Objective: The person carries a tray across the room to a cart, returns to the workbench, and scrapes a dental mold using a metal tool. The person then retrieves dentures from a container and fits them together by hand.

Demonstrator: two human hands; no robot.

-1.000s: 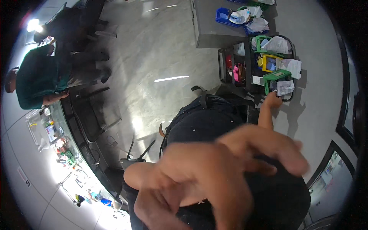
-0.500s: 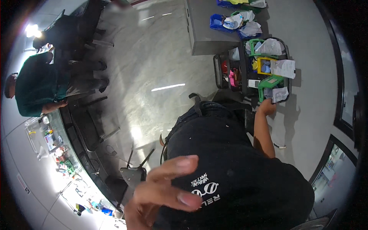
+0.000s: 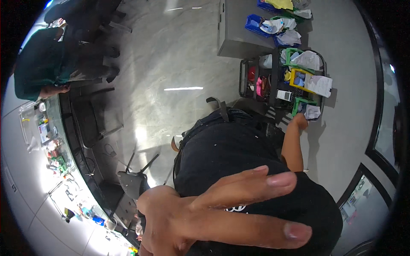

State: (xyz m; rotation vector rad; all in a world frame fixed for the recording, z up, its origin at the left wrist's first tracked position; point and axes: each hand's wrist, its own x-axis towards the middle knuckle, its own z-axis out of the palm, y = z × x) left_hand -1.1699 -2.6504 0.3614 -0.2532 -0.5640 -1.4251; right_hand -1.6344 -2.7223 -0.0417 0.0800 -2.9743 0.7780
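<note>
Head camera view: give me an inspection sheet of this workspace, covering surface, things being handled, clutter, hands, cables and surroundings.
Surface: glossy grey floor; grey table at the top.
Job's things: black cart holding a green bin and papers.
Clutter: blue trays on the table; small items along the long counter.
Hands: left hand close to the lens, fingers spread, empty; right hand at the green bin, grip unclear.
Cables: nothing seen for certain.
Surroundings: another person in a dark green top at the counter; black chair.
</note>
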